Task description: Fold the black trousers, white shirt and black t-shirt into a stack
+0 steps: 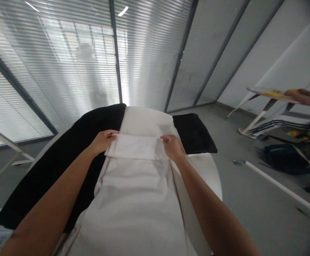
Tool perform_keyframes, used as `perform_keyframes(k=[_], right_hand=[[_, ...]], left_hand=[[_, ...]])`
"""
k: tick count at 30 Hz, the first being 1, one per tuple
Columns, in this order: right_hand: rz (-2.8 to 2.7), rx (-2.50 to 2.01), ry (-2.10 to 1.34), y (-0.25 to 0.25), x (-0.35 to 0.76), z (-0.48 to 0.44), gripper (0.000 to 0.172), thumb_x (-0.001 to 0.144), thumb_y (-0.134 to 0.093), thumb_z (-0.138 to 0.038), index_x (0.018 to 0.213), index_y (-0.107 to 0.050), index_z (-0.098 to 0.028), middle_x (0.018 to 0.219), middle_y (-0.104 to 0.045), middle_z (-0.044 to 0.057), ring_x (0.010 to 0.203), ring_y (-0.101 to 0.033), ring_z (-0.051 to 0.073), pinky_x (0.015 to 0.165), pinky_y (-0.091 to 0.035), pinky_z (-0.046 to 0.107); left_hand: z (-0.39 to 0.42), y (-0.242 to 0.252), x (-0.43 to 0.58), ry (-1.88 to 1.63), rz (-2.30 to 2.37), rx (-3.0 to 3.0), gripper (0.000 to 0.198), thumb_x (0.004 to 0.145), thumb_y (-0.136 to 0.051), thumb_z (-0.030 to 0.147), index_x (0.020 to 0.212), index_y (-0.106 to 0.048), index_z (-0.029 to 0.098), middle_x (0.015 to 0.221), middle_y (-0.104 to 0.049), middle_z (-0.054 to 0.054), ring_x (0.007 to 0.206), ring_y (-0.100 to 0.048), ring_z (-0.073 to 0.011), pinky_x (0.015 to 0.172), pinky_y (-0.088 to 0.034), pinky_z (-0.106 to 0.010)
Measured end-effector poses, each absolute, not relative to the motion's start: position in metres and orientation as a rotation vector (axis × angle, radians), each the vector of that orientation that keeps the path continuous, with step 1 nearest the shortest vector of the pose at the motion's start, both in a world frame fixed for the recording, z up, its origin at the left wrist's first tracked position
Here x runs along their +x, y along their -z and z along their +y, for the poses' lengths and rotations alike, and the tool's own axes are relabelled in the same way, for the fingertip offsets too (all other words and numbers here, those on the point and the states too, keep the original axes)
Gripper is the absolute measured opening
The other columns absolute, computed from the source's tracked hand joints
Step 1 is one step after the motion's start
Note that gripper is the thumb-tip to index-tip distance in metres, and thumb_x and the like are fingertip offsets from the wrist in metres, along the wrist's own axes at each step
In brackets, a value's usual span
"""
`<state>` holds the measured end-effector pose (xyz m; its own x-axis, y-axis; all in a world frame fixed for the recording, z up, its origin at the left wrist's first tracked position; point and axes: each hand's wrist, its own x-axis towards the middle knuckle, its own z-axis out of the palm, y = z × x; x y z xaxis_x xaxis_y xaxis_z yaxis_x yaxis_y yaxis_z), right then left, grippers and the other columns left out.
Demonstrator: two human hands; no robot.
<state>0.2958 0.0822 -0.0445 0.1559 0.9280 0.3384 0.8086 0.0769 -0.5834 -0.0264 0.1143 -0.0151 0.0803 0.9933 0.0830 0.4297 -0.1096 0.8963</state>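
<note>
The left grip [103,141] and right grip [172,146] each pinch a corner at the folded end of the white cloth [140,195], which spans between them and back toward the wearer. Level, even tension across these 2 corners should help the fold lie square.

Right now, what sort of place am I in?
Probably an office or workroom: slatted blinds line the framed partition, a second table stands off to the right, and white fabric lies on the white table before you.
</note>
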Motion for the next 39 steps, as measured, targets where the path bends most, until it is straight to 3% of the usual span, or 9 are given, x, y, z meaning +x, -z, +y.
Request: perform_keyframes(k=[4, 10, 15, 17, 20, 23, 28, 34, 39], right_hand=[[-1.823, -1.911, -0.138, 0.048, 0.288, 0.076, 0.032, 0.091, -0.049, -0.025, 0.117, -0.066, -0.018, 0.117, -0.065, 0.011, 0.115, -0.055, 0.023, 0.101, -0.039, 0.034], [-1.855, -1.981, 0.043, 0.042, 0.270, 0.061, 0.048, 0.095, -0.045, -0.038, 0.140, -0.049, -0.022, 0.143, -0.048, 0.013, 0.129, -0.044, 0.031, 0.103, -0.038, 0.046], [-2.187, -1.753, -0.007, 0.043, 0.265, 0.055, 0.050, 0.101, -0.026, -0.044, 0.148, -0.036, -0.033, 0.158, -0.028, 0.002, 0.146, -0.020, 0.028, 0.112, -0.025, 0.055], [-2.290, -1.740, -0.047, 0.047, 0.265, 0.055, 0.051, 0.101, -0.024, -0.047, 0.150, -0.032, -0.034, 0.159, -0.026, 0.002, 0.147, -0.016, 0.028, 0.112, -0.022, 0.058], [-2.352, -1.776, -0.078, 0.052, 0.266, 0.055, 0.053, 0.101, -0.022, -0.049, 0.152, -0.026, -0.035, 0.160, -0.024, 0.003, 0.147, -0.018, 0.029, 0.111, -0.023, 0.061], [-2.354, -1.790, -0.055, 0.052, 0.265, 0.053, 0.053, 0.101, -0.021, -0.050, 0.152, -0.025, -0.036, 0.160, -0.023, 0.003, 0.147, -0.018, 0.028, 0.111, -0.023, 0.060], [-2.242, -1.909, -0.015, 0.051, 0.265, 0.053, 0.051, 0.101, -0.023, -0.050, 0.150, -0.032, -0.036, 0.158, -0.027, 0.005, 0.145, -0.024, 0.033, 0.109, -0.024, 0.064], [-1.919, -2.220, -0.027, 0.055, 0.275, 0.062, 0.058, 0.099, -0.031, -0.050, 0.150, -0.034, -0.023, 0.152, -0.038, 0.014, 0.140, -0.031, 0.037, 0.108, -0.026, 0.062], [-1.827, -2.267, 0.017, 0.052, 0.277, 0.063, 0.058, 0.097, -0.036, -0.049, 0.141, -0.045, -0.013, 0.144, -0.046, 0.019, 0.139, -0.032, 0.035, 0.109, -0.027, 0.057]], left_hand=[[0.122, 0.032, -0.030, -0.968, 1.592, 1.814, 0.037, 0.080, -0.060, 0.037, 0.108, -0.072, 0.015, 0.098, -0.073, -0.008, 0.087, -0.066, -0.0211, 0.083, -0.049, -0.032], [0.121, 0.038, -0.025, -0.901, 1.718, 2.072, 0.036, 0.091, -0.045, 0.032, 0.114, -0.069, 0.019, 0.113, -0.070, -0.008, 0.101, -0.065, -0.0224, 0.094, -0.046, -0.033], [0.103, 0.025, -0.006, -0.896, 2.104, 2.358, 0.055, 0.091, -0.044, 0.031, 0.143, -0.045, 0.012, 0.132, -0.056, -0.020, 0.122, -0.051, -0.0336, 0.102, -0.038, -0.048], [0.094, 0.024, 0.005, -0.807, 1.960, 2.584, 0.054, 0.094, -0.040, 0.034, 0.145, -0.042, 0.016, 0.142, -0.049, -0.018, 0.130, -0.044, -0.0325, 0.107, -0.032, -0.049], [0.085, 0.033, 0.019, -0.521, 1.616, 2.813, 0.051, 0.098, -0.032, 0.042, 0.144, -0.046, 0.025, 0.150, -0.043, -0.011, 0.138, -0.036, -0.0280, 0.115, -0.020, -0.049], [0.084, 0.044, 0.023, -0.367, 1.549, 2.810, 0.054, 0.099, -0.025, 0.047, 0.146, -0.043, 0.027, 0.152, -0.041, -0.009, 0.141, -0.034, -0.0267, 0.116, -0.015, -0.051], [0.087, 0.048, 0.019, -0.403, 1.709, 2.701, 0.058, 0.098, -0.023, 0.052, 0.146, -0.043, 0.027, 0.153, -0.038, -0.010, 0.142, -0.030, -0.0292, 0.116, -0.015, -0.052], [0.094, 0.050, 0.007, -0.491, 2.142, 2.229, 0.068, 0.096, -0.019, 0.058, 0.151, -0.034, 0.022, 0.148, -0.043, -0.019, 0.140, -0.031, -0.0395, 0.110, -0.022, -0.061], [0.102, 0.050, 0.000, -0.484, 1.981, 2.288, 0.060, 0.096, -0.029, 0.046, 0.150, -0.036, 0.020, 0.145, -0.050, -0.013, 0.138, -0.038, -0.0330, 0.113, -0.020, -0.058]])
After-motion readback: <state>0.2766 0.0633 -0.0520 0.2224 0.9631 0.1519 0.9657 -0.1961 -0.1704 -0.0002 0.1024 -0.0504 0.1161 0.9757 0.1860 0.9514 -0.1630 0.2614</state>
